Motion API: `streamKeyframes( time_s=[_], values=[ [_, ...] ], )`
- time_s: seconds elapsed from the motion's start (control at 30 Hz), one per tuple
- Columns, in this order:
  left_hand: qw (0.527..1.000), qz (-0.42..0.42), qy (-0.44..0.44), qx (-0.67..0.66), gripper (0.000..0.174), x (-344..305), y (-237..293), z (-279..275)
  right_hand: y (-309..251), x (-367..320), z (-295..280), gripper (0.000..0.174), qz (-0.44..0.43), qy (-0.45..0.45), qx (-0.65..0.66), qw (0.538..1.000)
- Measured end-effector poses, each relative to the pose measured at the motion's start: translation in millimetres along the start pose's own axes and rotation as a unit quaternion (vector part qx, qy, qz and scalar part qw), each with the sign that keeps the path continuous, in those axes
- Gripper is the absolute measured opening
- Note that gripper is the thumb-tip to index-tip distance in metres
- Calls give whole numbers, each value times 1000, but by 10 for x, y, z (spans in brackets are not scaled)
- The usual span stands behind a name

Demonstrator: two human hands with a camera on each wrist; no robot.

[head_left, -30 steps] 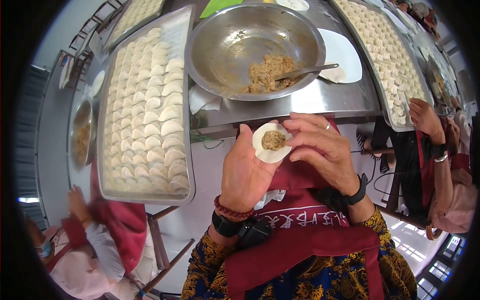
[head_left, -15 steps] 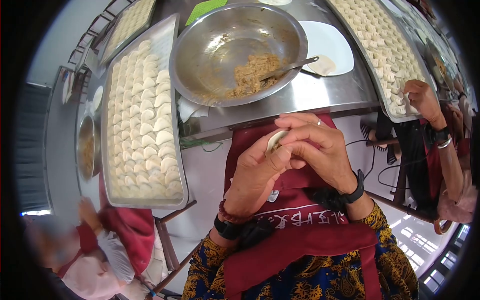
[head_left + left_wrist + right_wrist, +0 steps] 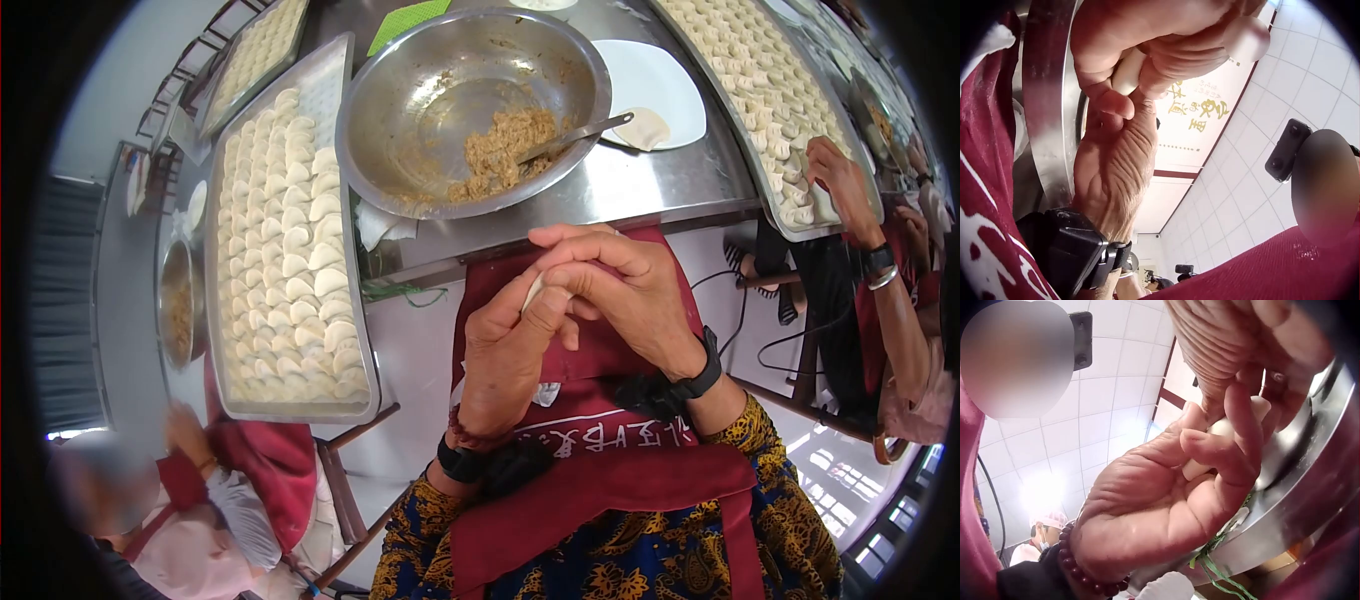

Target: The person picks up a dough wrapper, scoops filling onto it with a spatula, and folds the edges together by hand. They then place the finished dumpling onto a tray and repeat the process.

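Note:
Both hands meet in front of the apron around one pale dumpling (image 3: 533, 292), its wrapper folded over. My left hand (image 3: 503, 355) holds it from the left, with its thumb along the near side. From the right, my right hand (image 3: 632, 295) pinches the edge between thumb and fingers. Most of the dumpling is hidden by fingers in the head view. A white stretch of wrapper (image 3: 1127, 74) shows between the fingers in the left wrist view. In the right wrist view, curled fingers wrap the dough (image 3: 1197, 470). The filling is out of sight.
A steel bowl (image 3: 400, 180) with brown filling (image 3: 510, 145) and a spoon (image 3: 575, 138) stands ahead. Right of it, a white plate (image 3: 670, 85) carries a round wrapper (image 3: 642, 128). Trays of dumplings flank it, left (image 3: 372, 385) and right (image 3: 800, 235). People sit on both sides.
The flat wrapper with filling on the left palm has been folded over, and both hands have closed around it. The right hand moved in to the left. The view has shifted slightly.

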State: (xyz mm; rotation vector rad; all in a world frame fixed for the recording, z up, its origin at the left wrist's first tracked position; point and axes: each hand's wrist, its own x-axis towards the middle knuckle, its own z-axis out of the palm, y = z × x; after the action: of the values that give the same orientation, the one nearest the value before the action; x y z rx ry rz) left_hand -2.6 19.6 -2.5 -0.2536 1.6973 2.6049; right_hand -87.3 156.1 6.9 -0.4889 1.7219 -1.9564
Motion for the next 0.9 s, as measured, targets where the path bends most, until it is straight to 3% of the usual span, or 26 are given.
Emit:
streamKeyframes(
  time_s=[0.07,0.17,0.23,0.3,0.43,0.63,0.73,0.9],
  values=[
    [997,14,63,-42,39,-15,20,41,-47,-4,44,26,53,19,102,993],
    [989,74,82,-97,40,-13,102,77,44,10,97,36,-9,86,120,989],
    [990,88,57,-91,45,-10,71,-8,37,-25,95,36,19,84,148,985],
    [987,112,50,-100,47,-9,61,8,66,-53,64,37,82,-36,253,963],
    [986,110,87,-89,49,-19,82,105,60,-65,97,36,99,-58,351,929],
    [987,121,76,-66,52,-8,20,73,128,-67,166,30,95,2,364,927],
    [988,114,67,-80,42,4,7,81,138,-51,156,24,76,7,369,926],
    [988,116,82,-58,50,20,28,157,171,-4,110,20,45,10,336,941]
  ],
)
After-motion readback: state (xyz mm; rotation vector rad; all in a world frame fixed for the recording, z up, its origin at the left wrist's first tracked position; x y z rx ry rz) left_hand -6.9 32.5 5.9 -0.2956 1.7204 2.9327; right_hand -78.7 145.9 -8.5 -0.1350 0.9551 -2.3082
